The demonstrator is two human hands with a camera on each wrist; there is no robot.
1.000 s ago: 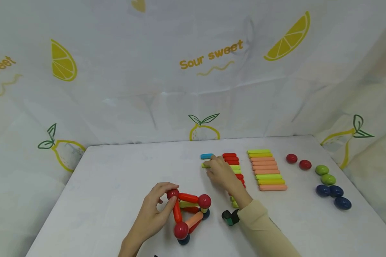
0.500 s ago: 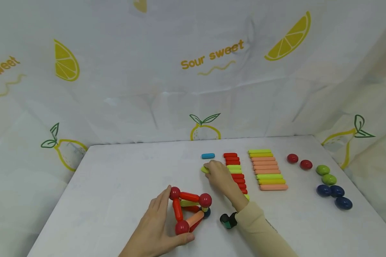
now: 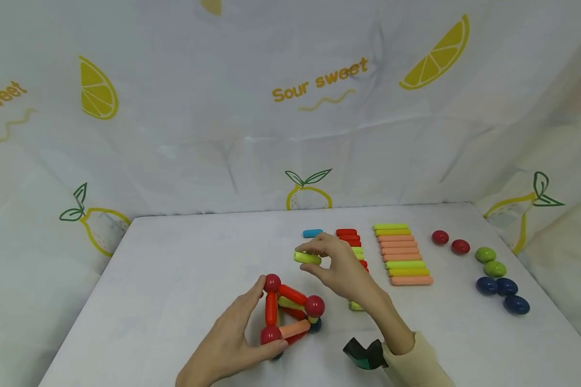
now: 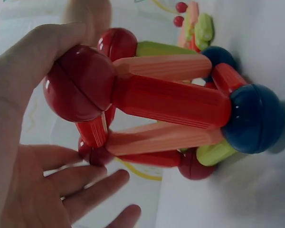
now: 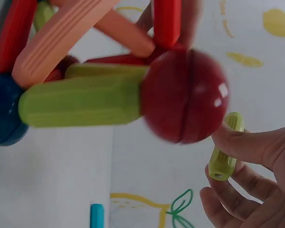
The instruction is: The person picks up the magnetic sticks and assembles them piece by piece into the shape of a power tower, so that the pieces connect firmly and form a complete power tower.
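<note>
Lime-green rod at centre of head view, just above and right of the ball-and-rod frame. Up off the tabletop. Long axis close to horizontal in head view, left end a touch higher, pointing left; right end towards the palm. In right wrist view, steep instead, at lower right, top leaning right, lower end face with small dark dot in view.

Right hand: gripping that rod, thumb below, fingertips above, in head view. Forearm slanting in from lower right, beige sleeve pushed back from wrist.

Left hand: holding the frame at lower centre between thumb and forefinger, forefinger up to upper-left red ball, thumb out to lower-left one. Other fingers spread in left wrist view. Forearm from bottom edge.

Frame: three red balls uppermost in head view, long red rod in left wrist view running left to right, red ball to blue ball, slightly downward. Contact with tabletop hard to tell.

Also: blue rod just above right hand, lying left-right; peach, yellow and lime rods stacked right of centre; loose balls at far right.
</note>
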